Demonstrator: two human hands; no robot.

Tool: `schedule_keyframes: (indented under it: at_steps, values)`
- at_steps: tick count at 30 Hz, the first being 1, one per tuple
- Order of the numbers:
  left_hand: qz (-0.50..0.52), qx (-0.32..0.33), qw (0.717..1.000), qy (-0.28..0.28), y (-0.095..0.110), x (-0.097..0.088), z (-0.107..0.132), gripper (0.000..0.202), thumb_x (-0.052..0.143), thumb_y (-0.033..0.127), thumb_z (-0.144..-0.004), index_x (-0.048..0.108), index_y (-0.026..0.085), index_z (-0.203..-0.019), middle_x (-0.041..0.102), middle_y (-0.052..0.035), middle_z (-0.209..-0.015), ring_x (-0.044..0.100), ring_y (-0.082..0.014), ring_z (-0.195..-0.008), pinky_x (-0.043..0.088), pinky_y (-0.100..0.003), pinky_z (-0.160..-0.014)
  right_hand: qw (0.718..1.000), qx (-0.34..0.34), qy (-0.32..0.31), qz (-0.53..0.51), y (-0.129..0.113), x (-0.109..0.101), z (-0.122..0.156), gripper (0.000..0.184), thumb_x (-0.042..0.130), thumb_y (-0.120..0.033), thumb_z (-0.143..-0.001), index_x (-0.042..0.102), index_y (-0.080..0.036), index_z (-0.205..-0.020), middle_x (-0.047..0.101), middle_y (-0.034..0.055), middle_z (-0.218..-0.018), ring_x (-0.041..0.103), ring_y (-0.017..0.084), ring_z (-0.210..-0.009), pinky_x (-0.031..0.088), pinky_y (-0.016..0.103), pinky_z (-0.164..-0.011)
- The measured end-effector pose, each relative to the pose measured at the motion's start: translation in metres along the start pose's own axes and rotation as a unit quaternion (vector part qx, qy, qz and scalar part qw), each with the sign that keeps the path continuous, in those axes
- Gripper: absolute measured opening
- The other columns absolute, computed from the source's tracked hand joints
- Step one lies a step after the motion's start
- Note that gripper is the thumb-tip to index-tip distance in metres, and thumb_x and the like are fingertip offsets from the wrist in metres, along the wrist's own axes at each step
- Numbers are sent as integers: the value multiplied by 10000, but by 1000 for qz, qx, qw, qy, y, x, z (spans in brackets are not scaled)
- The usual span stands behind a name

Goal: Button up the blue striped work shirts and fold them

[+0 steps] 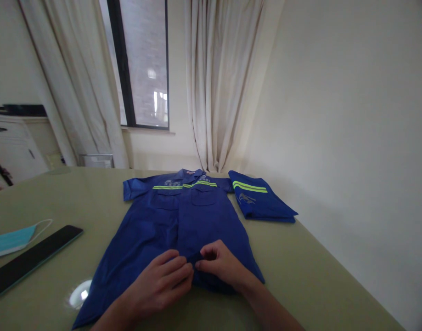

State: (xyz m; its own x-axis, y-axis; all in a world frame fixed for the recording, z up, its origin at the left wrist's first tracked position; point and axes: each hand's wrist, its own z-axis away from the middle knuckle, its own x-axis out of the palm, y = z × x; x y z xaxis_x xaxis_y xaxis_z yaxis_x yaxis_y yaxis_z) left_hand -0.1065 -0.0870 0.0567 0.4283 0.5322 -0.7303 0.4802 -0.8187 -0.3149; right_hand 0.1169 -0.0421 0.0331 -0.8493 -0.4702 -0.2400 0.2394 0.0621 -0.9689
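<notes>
A blue short-sleeved work shirt (211, 220) with yellow-green stripes lies spread on the table, its collar at the far end and its hem toward me. My left hand (160, 280) is closed on the shirt's front near the hem, fingers curled together. Beside it, my right hand (221, 264) pinches the cloth between thumb and fingers. Between the two hands a bit of the fabric is lifted. Whether a button lies under the fingers is hidden.
To the right of the collar sits a folded blue garment (266, 202) with matching stripes. On the left are a light-blue face mask (13, 241) and a long black flat object (35, 257), perhaps a phone. The table (321, 276) meets a wall on the right; curtains (221, 82) hang behind.
</notes>
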Motion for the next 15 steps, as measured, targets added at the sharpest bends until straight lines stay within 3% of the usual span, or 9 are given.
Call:
schedule_keyframes:
  at_steps: [3,8,12,15]
  values:
    - [15,2,1000,12,5,0,-2,183,531,94,-985,669,213,-965,736,-20,-914,648,-151,-809,514,-337,-869,1000,16,-3,16,0,-4,3,159,731,-286,-697,615,-183,-663,509,-67,-572,436,98,-549,317,202,-491]
    - [35,2,999,4,13,11,1,179,547,95,-971,651,223,-900,715,-16,-871,633,-154,-792,520,-343,-882,994,-10,-92,58,0,-7,5,93,632,-228,-741,685,-166,-696,534,-59,-556,448,98,-524,306,199,-485]
    - [65,-22,998,0,15,21,4,192,529,93,-976,650,229,-916,687,-16,-839,622,-144,-769,522,-324,-883,986,-86,-39,137,-2,-3,4,73,639,-168,-732,693,-166,-683,497,-63,-578,424,104,-591,289,212,-536]
    - [46,-17,999,-6,12,20,3,195,511,81,-979,659,204,-948,696,-30,-859,620,-151,-758,528,-328,-848,986,-101,-4,134,-2,1,2,59,673,-176,-756,695,-169,-702,492,-64,-601,431,110,-621,293,220,-563]
